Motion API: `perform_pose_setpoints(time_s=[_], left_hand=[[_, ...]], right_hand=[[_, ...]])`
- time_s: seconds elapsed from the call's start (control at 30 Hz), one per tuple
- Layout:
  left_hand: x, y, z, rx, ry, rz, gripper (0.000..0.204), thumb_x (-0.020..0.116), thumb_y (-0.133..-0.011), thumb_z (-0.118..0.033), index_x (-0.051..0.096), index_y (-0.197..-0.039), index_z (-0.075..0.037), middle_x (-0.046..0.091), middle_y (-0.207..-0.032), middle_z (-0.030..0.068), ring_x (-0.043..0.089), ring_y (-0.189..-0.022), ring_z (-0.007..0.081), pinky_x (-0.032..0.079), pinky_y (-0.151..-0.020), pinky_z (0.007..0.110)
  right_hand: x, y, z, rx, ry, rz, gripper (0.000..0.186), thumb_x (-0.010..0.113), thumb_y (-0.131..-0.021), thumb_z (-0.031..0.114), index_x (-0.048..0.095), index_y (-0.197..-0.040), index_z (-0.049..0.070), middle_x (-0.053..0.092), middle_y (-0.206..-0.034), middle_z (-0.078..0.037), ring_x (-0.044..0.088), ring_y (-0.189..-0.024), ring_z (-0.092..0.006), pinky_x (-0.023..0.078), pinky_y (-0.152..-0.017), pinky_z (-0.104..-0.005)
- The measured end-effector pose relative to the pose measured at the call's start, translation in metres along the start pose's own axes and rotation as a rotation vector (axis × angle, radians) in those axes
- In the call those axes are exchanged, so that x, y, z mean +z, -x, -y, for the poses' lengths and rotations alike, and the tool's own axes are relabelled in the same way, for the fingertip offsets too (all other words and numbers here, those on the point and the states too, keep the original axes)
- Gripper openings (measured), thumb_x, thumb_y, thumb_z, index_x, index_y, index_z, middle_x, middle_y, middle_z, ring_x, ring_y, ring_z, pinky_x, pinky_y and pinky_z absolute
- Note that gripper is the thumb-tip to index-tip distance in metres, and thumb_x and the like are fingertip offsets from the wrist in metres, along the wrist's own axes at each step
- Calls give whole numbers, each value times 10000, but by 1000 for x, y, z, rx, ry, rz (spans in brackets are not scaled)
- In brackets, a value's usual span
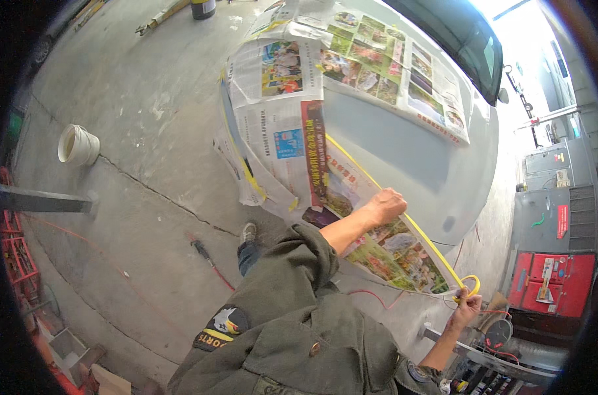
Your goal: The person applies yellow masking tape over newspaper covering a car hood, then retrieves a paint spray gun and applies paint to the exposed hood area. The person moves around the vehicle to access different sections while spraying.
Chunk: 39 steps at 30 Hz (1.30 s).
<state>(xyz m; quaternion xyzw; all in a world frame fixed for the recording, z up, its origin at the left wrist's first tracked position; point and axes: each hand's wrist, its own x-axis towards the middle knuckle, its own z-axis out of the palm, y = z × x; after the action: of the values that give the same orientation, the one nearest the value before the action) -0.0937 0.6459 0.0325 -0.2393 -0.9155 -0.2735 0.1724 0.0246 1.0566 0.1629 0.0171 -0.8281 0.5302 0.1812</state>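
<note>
My left hand [386,205] is closed on the yellow tape strip [428,241] along the upper edge of a printed newspaper sheet [404,257]. My right hand [465,306] grips a yellow tape roll [473,283] at the strip's lower right end, beside the sheet's corner. Above the strip is a grey car body panel [404,164]. More newspaper [266,131] covers the panel's left side, with yellow tape along some edges, and another sheet [394,79] lies across its upper part.
A white bucket [78,145] stands on the concrete floor [147,112] at left, near a metal post [45,201] and red rack [19,257]. A hose [217,270] crosses the floor. Red tool cabinets [549,283], metal railings and equipment line the right side.
</note>
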Motion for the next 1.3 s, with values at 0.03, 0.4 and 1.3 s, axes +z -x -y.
perform_pose_setpoints(time_s=[0.03,0.4,1.3], left_hand=[[5,-3,-3,-43,-26,21,73,655,-702,-90,712,-682,-49,697,-723,176,720,-740,342,571,-697,429],[108,-17,-63,-101,-84,283,140,634,-756,-128,753,-736,-57,729,-797,173,740,-774,315,588,-694,411],[202,20,-165,-205,163,9,85,658,-749,-174,684,-700,-110,693,-746,122,705,-760,331,558,-670,437]], right_hand=[[3,-4,-7,22,-8,6,309,712,-926,25,449,-776,85,706,-909,-104,652,-802,-123,546,-700,-258],[-57,-45,-186,81,-56,-13,363,718,-936,67,427,-725,119,525,-706,36,508,-648,-67,461,-602,-230],[-222,-76,-207,114,-15,48,402,725,-936,92,394,-707,108,579,-716,-34,561,-664,-119,497,-626,-264]])
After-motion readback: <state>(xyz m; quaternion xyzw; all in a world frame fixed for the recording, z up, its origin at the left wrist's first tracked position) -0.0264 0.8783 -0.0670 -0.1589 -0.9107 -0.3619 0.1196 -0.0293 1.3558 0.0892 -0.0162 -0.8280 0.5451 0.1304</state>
